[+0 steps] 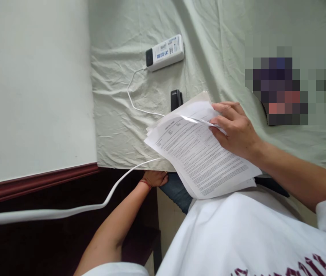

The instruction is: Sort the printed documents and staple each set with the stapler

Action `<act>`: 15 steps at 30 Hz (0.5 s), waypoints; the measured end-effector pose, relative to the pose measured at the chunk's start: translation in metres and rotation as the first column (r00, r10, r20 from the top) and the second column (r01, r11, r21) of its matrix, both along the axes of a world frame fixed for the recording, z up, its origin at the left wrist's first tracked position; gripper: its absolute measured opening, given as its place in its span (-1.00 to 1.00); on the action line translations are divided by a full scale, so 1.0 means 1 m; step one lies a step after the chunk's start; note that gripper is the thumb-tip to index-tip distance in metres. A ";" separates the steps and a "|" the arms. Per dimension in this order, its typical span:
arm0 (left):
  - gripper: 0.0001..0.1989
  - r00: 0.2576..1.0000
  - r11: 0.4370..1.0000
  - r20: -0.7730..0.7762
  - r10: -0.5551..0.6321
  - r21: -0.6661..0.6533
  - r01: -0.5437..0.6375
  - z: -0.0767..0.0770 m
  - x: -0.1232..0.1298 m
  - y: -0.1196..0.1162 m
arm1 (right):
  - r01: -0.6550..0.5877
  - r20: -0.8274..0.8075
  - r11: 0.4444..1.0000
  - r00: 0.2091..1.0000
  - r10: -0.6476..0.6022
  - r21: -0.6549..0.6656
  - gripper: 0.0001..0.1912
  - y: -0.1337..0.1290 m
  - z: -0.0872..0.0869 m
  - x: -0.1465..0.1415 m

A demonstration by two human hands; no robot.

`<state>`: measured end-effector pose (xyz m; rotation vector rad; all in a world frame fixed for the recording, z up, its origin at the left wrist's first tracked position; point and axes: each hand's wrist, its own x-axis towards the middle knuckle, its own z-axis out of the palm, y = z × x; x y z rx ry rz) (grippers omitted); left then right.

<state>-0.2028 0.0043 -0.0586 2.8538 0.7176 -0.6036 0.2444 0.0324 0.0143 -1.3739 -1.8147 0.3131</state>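
Note:
My right hand [234, 130] is closed on the edge of a printed sheet of paper [193, 119], its thumb and fingers pinching the lifted, curved edge. Beneath lies a stack of printed papers [208, 165], slanting over the table's near edge towards my lap. Low at that edge, by a jeans-covered knee [177, 191], is my left hand [155, 179], with a red string on the wrist. Its fingers look curled, but are partly hidden, as is anything in them. Just behind the papers, a small black object like a stapler [176, 99] is partly covered.
A white power bank [165, 53] lies on the wrinkled pale green cloth [117, 134]. Its white cable [130, 96] runs under the papers; a white cable [119, 180] also leaves on the near side. A white wall [33, 84] stands at left. Something blurred out [280, 92] is at right.

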 end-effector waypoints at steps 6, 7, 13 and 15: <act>-0.66 1.000 1.000 -0.008 0.013 -0.018 -0.013 0.002 0.002 -0.002 | -0.365 -0.212 0.928 0.903 0.374 0.081 -0.82 -0.002 0.014 0.002; -0.65 1.000 1.000 -0.007 0.014 -0.023 -0.015 0.002 0.002 -0.001 | -0.425 -0.276 0.902 0.861 0.427 0.073 -0.78 -0.004 0.015 0.003; -0.61 0.997 0.995 -0.028 0.070 -0.063 -0.072 0.002 0.002 -0.001 | -0.541 -0.565 0.822 0.740 0.366 -0.176 -0.25 -0.008 0.016 0.002; -0.64 0.996 0.995 -0.044 0.074 -0.063 -0.076 0.003 0.004 -0.001 | -0.417 -0.499 0.882 0.825 0.266 -0.221 -0.31 -0.006 0.012 0.002</act>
